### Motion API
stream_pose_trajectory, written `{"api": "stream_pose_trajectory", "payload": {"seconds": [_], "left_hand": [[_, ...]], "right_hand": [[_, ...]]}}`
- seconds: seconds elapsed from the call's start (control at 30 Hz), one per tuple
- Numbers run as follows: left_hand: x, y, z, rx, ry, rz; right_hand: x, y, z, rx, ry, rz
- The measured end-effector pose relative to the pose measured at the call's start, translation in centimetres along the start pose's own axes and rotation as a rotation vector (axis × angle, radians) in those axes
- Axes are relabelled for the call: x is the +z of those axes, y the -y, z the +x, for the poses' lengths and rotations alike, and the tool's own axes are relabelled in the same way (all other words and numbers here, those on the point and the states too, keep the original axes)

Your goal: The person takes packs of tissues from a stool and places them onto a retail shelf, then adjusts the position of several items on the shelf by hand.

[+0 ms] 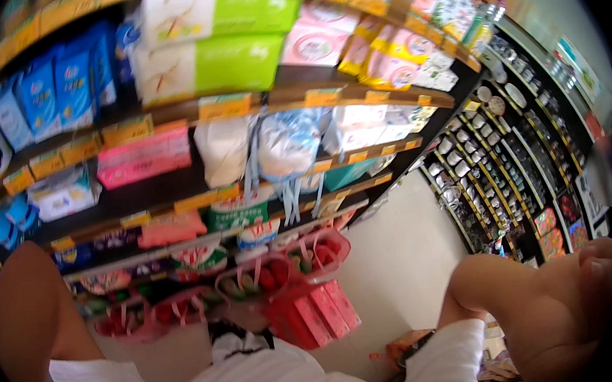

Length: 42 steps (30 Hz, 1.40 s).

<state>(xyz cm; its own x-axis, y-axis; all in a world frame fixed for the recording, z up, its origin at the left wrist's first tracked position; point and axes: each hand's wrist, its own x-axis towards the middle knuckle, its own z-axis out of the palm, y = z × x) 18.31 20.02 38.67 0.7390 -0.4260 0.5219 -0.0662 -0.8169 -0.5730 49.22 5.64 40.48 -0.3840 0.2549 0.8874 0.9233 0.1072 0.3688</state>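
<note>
My right arm comes out of a white sleeve [444, 357] and bends at the elbow. My right hand [604, 259] shows only in part at the right rim, its fingers dim and cut off, so whether it holds anything cannot be made out. A blurred greyish shape [605, 168] hovers just above it, too smeared to name. At the lower left, my left arm [29, 317] is bent with the elbow toward the shelves; the left hand lies outside the picture. Ahead are green-and-white packs [237, 64], pink packs [318, 37] and blue packs [57, 93] on a shelf.
Drawstring bags [289, 145] and a bright pink pack [144, 154] sit one shelf lower. Pink carry bags [319, 254] and red boxes [317, 317] stand low in front. Pale floor [391, 249] runs toward a rack of small hanging goods [493, 167] on the right.
</note>
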Motion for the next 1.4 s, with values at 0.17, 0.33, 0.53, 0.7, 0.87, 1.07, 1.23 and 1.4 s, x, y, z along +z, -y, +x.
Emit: {"api": "stream_pose_trajectory", "payload": {"seconds": [0.17,0.33,0.53,0.7,0.87,1.07,1.23,1.4], "left_hand": [[-3.3,-2.8,-7.4,-0.114,-0.228,0.175],[-3.9,-9.0,-18.6,-0.643,-0.568,0.485],[6.6,-5.2,-29.4,-1.664,-0.364,-0.010],[12.5,-1.8,-39.1,-1.805,-0.581,-0.199],[17.1,0.6,-42.4,-1.703,-0.418,-0.144],[17.3,1.2,-43.6,-1.710,-0.238,0.051],[17.2,-1.1,-39.8,-1.825,-0.669,-0.147],[15.5,-5.9,-34.5,-1.689,-1.070,-0.020]], "right_hand": [[9.9,8.3,1.2,-0.059,0.031,0.533],[23.1,19.6,0.7,0.186,0.403,1.191],[38.2,25.9,-5.3,0.635,0.788,1.281],[47.4,29.1,-8.4,0.629,0.725,0.941],[49.9,30.3,-10.8,0.995,0.646,1.317],[50.2,32.0,-9.8,0.945,0.681,1.119],[43.3,30.3,-9.0,1.020,0.539,0.976],[33.5,30.0,-9.9,1.255,0.378,1.069]]}}
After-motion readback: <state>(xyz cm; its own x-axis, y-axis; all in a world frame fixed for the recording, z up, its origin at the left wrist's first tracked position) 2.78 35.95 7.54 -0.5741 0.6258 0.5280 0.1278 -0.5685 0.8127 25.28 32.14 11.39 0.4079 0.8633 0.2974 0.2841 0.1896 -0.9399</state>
